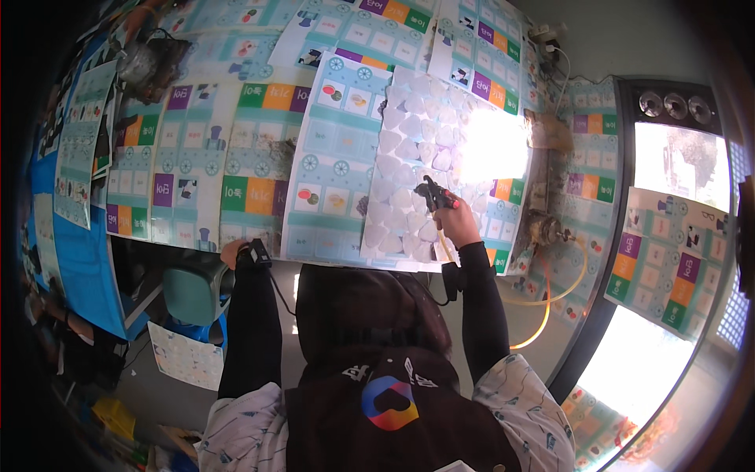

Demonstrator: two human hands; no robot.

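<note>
At the far left, one blue panel [75,263] stands beside a table [182,242] covered in printed sheets [185,134] with purple, orange and green squares. Just below the table's edge is one green chair [191,295]. The left hand [233,253] is at that edge, near the chair, with one black box [258,253] at its wrist; I cannot tell whether its fingers grip the edge or only rest there.

Further right, one pale sheet [396,177] lies over the printed ones. It bears rows of whitish, rounded shapes, too many and too washed out by glare to count. Over its lower right part is one gun-shaped tool [433,194], black with red parts, its front end pointing to the upper left. The tool sits in the right hand [459,224], its head showing just beyond the fingers, which are wrapped around its handle. One yellowish tube [448,248] runs down from under that hand. Of the two hands, only the right one is at the tool.

To the right of the table, a yellow hose [586,271] hangs in a loop. At the far right stands one dark frame [590,346] around bright panes, with three round fittings [675,106] in a row at its top.
</note>
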